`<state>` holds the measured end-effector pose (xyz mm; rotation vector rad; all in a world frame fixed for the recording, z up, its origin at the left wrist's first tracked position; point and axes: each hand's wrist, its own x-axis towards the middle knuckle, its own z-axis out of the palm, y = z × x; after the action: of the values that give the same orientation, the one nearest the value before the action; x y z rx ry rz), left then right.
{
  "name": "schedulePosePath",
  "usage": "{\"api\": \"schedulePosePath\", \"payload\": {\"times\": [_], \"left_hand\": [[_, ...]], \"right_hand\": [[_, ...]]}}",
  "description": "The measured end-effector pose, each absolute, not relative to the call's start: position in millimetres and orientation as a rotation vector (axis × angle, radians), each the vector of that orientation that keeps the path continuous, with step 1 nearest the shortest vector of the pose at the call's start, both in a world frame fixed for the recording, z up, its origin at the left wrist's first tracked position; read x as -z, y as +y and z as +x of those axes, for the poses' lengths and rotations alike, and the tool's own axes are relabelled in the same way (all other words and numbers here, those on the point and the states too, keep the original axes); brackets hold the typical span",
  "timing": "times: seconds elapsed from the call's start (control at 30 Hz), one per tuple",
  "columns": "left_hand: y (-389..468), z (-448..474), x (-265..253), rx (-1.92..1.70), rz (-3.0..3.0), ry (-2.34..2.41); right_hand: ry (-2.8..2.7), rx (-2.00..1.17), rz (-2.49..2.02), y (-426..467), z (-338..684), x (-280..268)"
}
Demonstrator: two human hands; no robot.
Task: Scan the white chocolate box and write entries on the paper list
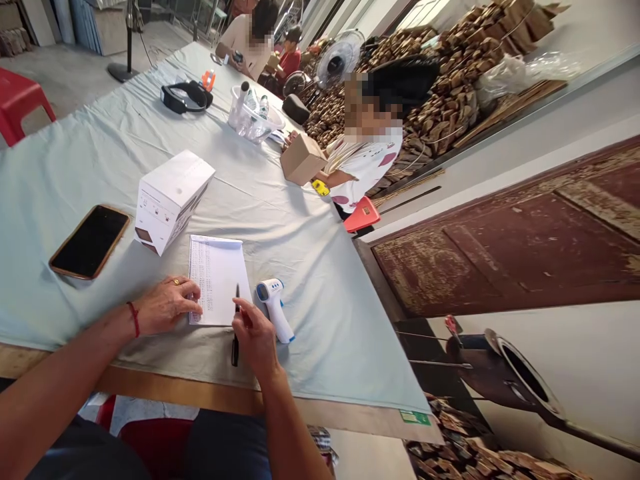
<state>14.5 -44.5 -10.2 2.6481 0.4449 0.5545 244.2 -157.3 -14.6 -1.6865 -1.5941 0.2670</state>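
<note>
From my end I see the right hand (254, 333) at lower centre, its fingers grasping a black pen (235, 350) over the lower right corner of a notepad (223, 283). The notepad lies left of centre in the frame, small writing down its left side. The left hand (173, 305) rests at that edge, loosely curled and relaxed. I see a white thermometer (278, 317) just right of the notepad, and a phone (91, 241) at middle left.

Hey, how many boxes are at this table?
2: the white box beyond the notepad, right of the phone, and the brown box by the right edge of the table. Others may be hidden.
</note>
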Motion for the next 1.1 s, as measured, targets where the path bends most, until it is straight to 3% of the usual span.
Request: {"api": "schedulePosePath", "payload": {"times": [0.2, 0.4, 0.6, 1.1], "left_hand": [[-46.4, 14.8, 9.6, -0.517, 2.644, 0.461], [-48.1, 15.7, 7.4, -0.483, 2.657, 0.456], [-48.4, 15.6, 7.0, -0.474, 2.66, 0.434], [-49.5, 15.6, 7.9, -0.489, 2.658, 0.458]], "right_hand": [[-1.278, -0.621, -1.301, -154.6, 230.8, 19.4], [-1.22, -0.581, -1.364, -161.5, 216.5, 19.8], [-1.146, -0.768, -1.357, -160.7, 214.0, 12.2], [-1.117, -0.601, -1.548, -153.2, 204.0, 19.3]]}}
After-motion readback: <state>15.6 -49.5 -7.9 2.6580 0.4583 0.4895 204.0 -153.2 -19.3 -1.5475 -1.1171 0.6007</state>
